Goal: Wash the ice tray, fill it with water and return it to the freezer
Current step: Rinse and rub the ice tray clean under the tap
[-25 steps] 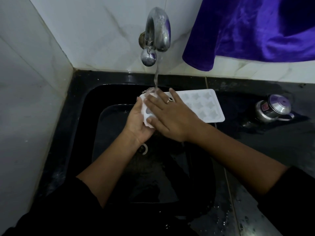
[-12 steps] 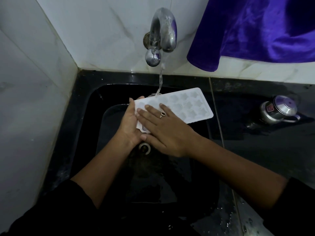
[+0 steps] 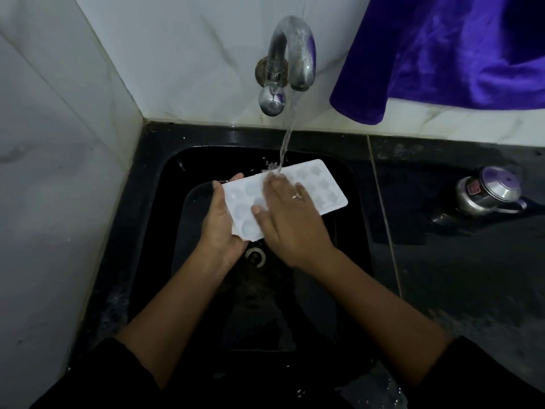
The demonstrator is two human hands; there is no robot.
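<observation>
**Rinsing the tray under the tap**

While the water [image 3: 287, 137] is running from the tap [image 3: 290, 51], we are holding the tray [image 3: 321, 187] over the black sink [image 3: 153, 231], tilted a little, its far end reaching toward the right wall of the basin. A second ago the stream was striking the tray's left corner beside our fingers; now the tray is sitting further left and lower in our view, so the water is landing nearer its middle, right at the fingertips of our right hand [image 3: 290, 219]. More moulds are showing on the left end than before. We are judging from this that the wash is moving along the tray, and that filling and the freezer are steps not yet begun.

Our left hand [image 3: 219, 219] is cupping the tray's near-left end from beneath, thumb on the edge and fingers curling round the far side, closed firmly on it. Our right hand is lying flat and spread across the top, palm down, fingers pointing to the stream, a ring [image 3: 297, 196] showing on one finger; it is pressing and rubbing the surface, gripping nothing. Both forearms are reaching in from below, sleeves pushed back.

A steel pot [image 3: 486, 191] is standing on the counter [image 3: 442, 261] to the right, well apart, and a purple cloth [image 3: 442, 54] is hanging above it.
</observation>
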